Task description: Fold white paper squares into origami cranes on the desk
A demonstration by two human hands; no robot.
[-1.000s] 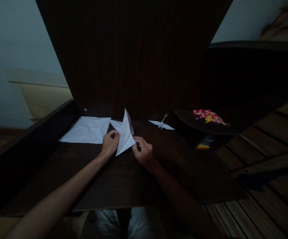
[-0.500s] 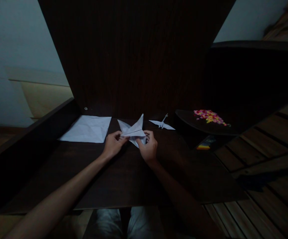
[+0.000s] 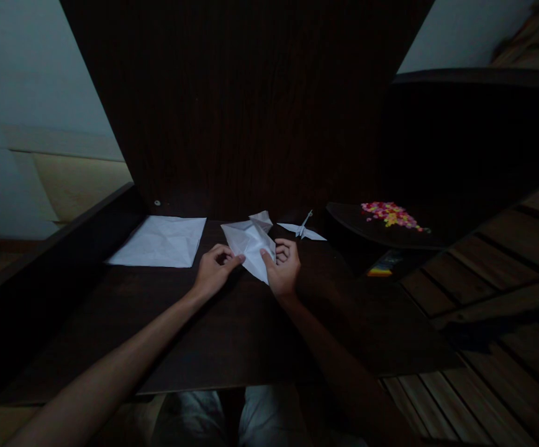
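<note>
Between my hands is a partly folded sheet of white paper [image 3: 253, 247], its flaps opened out and one creased tip standing up at the far side. My left hand [image 3: 213, 268] pinches its near left edge between thumb and fingers. On the other side, my right hand [image 3: 283, 268] grips the right edge, thumb on top and fingers curled behind. Just beyond my right hand lies a finished white origami crane [image 3: 303, 231] with spread wings. To the left of my left hand rests a flat stack or sheet of white paper [image 3: 160, 242].
A dark wooden desk [image 3: 195, 347] carries everything, with a tall panel [image 3: 251, 112] behind and a raised side board [image 3: 59, 242] at left. On a curved shelf [image 3: 351, 220] at right sits a pile of small pink, red and yellow pieces [image 3: 393, 215].
The folded paper has opened from a narrow, pointed shape into a wider, flatter one, and its tall point has folded down. My right hand has shifted slightly right.
</note>
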